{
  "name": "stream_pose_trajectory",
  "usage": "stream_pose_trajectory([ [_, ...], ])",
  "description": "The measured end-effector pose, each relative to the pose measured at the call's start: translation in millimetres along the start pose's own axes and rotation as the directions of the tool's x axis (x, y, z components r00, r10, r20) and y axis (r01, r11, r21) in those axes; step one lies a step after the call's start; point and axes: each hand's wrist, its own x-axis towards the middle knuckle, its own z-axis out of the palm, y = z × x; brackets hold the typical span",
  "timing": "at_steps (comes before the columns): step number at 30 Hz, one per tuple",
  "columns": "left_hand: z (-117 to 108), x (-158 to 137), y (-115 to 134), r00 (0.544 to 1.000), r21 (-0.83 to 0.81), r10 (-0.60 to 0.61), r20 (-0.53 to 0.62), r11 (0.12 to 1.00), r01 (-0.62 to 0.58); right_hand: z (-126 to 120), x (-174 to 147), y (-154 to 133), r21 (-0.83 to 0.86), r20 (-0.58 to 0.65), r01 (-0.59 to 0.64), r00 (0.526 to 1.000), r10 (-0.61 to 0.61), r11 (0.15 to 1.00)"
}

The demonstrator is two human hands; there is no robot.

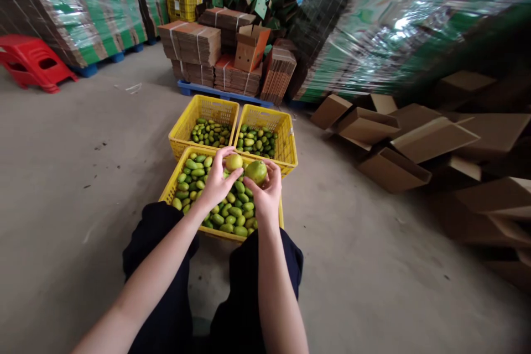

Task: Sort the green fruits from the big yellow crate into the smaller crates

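Observation:
My left hand [219, 177] is closed around a yellow lemon [234, 162]. Beside it, my right hand [268, 188] grips a larger, greener lemon [255, 172]. Both fruits are held up close together, above a yellow plastic crate [169, 189] between my knees. Many green and yellow-green lemons [235, 212] fill that crate. Just beyond it stand two more yellow crates, a left one [179, 131] and a right one [289, 146], each with a lower layer of similar fruit.
Bundled flat cardboard [193, 44] and an orange box [251, 50] sit on a blue pallet [219, 92] ahead. Opened cardboard boxes [394, 168] lie heaped on the right. A red stool [35, 63] stands at left. Wrapped pallet stacks [91, 5] line both sides.

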Motion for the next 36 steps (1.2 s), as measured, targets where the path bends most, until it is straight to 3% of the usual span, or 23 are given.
stream_pose_trajectory([
  [4, 0, -3, 4, 0.995, 0.022, -0.017, 0.098, 1.0, 0.015, 3, -3, -9, -0.073, 0.027, 0.148, 0.989, -0.147, 0.986],
  [10, -3, -1, 5, 0.996, -0.045, -0.085, 0.019, 0.995, 0.086, 1, -1, -9, -0.048, 0.002, 0.162, 0.987, -0.162, 0.986],
  [12, -3, 0, 5, 0.995, -0.051, -0.096, 0.025, 0.994, 0.097, -1, -1, -8, 0.008, 0.017, 0.103, 0.995, -0.103, 0.995],
  [14, -3, 1, 5, 0.989, -0.089, -0.145, 0.024, 0.985, 0.147, -3, -1, -8, 0.133, 0.058, -0.059, 0.997, 0.052, 0.989],
  [17, -1, 5, 5, 0.965, -0.2, -0.262, -0.006, 0.946, 0.256, -4, 1, -12, 0.305, 0.172, -0.387, 0.921, 0.35, 0.87],
  [19, -1, 7, 6, 0.953, -0.246, -0.304, -0.002, 0.923, 0.295, -5, 3, -15, 0.355, 0.209, -0.498, 0.867, 0.452, 0.791],
  [24, -5, 8, 7, 0.93, -0.247, -0.351, 0.106, 0.897, 0.367, -4, 5, -16, 0.385, 0.199, -0.515, 0.856, 0.476, 0.766],
  [29, -8, 6, 8, 0.926, -0.25, -0.361, 0.107, 0.892, 0.377, -2, 7, -12, 0.353, 0.119, -0.492, 0.867, 0.483, 0.796],
  [33, -8, 9, 7, 0.907, -0.214, -0.42, 0.029, 0.884, 0.416, 1, 9, -6, 0.33, 0.173, -0.58, 0.813, 0.556, 0.745],
  [36, -9, 12, 3, 0.886, -0.235, -0.464, -0.011, 0.862, 0.449, 4, 10, -2, 0.334, 0.129, -0.614, 0.781, 0.611, 0.715],
])
